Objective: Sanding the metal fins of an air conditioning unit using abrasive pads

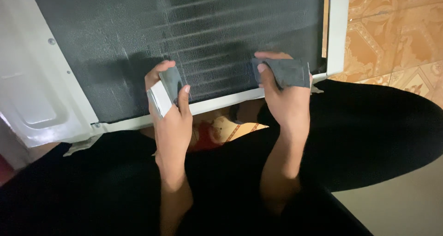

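Observation:
A white-framed appliance panel (46, 88) with a dark finned coil surface (184, 28) lies tilted in front of me. My left hand (170, 120) grips a folded grey sheet with a white back (165, 91), held against the coil's lower edge. My right hand (286, 102) holds a second dark grey sheet (290, 73) pressed near the coil's lower right corner. Both forearms reach up from my lap, which is covered in black cloth (369, 134).
Orange patterned floor tiles (397, 33) lie to the right of the panel. A plain beige floor area (406, 203) shows at the lower right. A red and yellow patterned surface (217, 130) peeks out between my arms below the panel's white bottom rail (221, 102).

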